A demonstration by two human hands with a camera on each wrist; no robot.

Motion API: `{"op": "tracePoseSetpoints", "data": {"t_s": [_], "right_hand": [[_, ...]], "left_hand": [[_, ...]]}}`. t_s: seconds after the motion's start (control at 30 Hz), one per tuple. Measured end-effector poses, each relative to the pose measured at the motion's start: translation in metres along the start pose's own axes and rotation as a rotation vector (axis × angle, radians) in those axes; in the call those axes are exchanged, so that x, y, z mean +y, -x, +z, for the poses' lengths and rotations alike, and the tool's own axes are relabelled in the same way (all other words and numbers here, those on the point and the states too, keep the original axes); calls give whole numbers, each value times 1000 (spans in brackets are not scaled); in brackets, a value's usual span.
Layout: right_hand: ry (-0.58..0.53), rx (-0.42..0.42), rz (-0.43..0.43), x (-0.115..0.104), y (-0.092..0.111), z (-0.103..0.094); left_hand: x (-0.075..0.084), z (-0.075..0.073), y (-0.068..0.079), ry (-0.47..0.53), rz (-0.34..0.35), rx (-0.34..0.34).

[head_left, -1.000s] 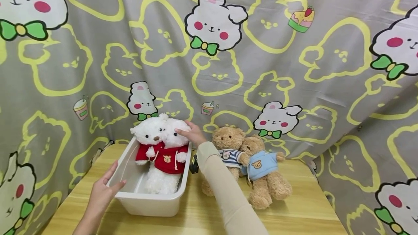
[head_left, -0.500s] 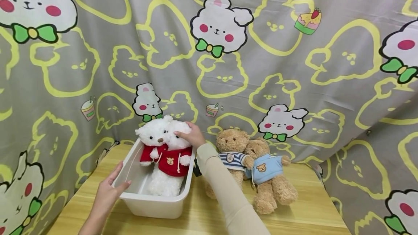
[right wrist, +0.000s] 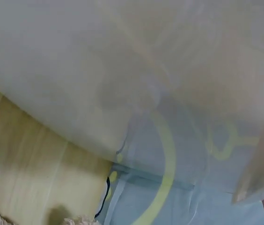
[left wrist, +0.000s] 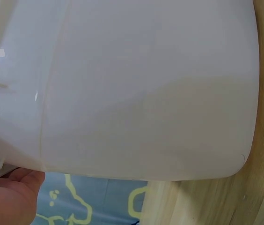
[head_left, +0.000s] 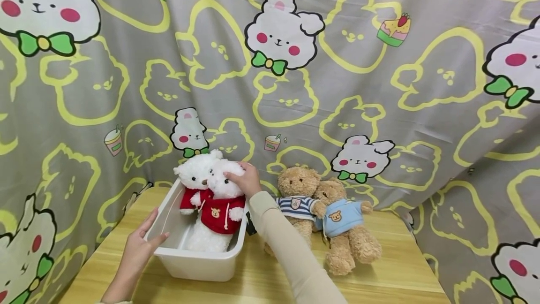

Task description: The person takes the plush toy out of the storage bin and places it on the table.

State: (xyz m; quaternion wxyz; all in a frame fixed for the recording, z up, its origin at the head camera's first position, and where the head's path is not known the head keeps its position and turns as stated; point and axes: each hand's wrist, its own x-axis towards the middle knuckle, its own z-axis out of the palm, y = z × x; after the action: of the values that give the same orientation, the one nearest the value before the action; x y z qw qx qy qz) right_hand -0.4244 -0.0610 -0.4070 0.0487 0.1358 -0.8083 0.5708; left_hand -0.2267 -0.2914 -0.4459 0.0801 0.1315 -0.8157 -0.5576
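Two white plush teddy bears in red tops lie side by side in a white plastic bin. My right hand [head_left: 249, 179] grips the head of the right bear [head_left: 217, 212], thumb across its face. This bear overlaps the left bear [head_left: 191, 175], covering part of its face and body. On the bin's left side, my left hand [head_left: 137, 247] holds the rim of the bin [head_left: 198, 269], thumb over the inside. In the left wrist view, the curled fingers of the left hand [left wrist: 10, 199] sit under the rim. The right wrist view is blurred and shows mostly the bin's outer wall [right wrist: 52, 70].
Right of the bin lie two brown teddy bears, one in a striped top [head_left: 291, 205], the other in a light blue hoodie [head_left: 343, 217]. A small black object [head_left: 251, 226] is beside the bin. Patterned grey curtain [head_left: 287, 83] surrounds the wooden table [head_left: 396, 266].
My right hand has pulled the right white bear slightly leftward and nearer, so its head covers more of the left bear's face. The left hand keeps its place on the rim.
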Motion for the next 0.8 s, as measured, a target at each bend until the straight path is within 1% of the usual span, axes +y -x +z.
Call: {"op": "tracePoseSetpoints", "data": {"t_s": [0.17, 0.37, 0.47, 0.57, 0.7, 0.8], "right_hand": [[-50, -15, 19, 2, 2, -1], [-109, -26, 32, -1, 6, -6], [-149, -24, 24, -3, 5, -9], [-197, -13, -8, -7, 2, -13], [-229, 6, -33, -15, 1, -17], [-247, 24, -31, -25, 2, -21]], "left_hand": [[-1, 0, 1, 4, 1, 1], [-1, 1, 2, 1, 5, 3], [-1, 1, 2, -7, 18, 12], [0, 1, 1, -23, 23, 24], [0, 0, 1, -52, 26, 30], [0, -1, 1, -30, 33, 22]]}}
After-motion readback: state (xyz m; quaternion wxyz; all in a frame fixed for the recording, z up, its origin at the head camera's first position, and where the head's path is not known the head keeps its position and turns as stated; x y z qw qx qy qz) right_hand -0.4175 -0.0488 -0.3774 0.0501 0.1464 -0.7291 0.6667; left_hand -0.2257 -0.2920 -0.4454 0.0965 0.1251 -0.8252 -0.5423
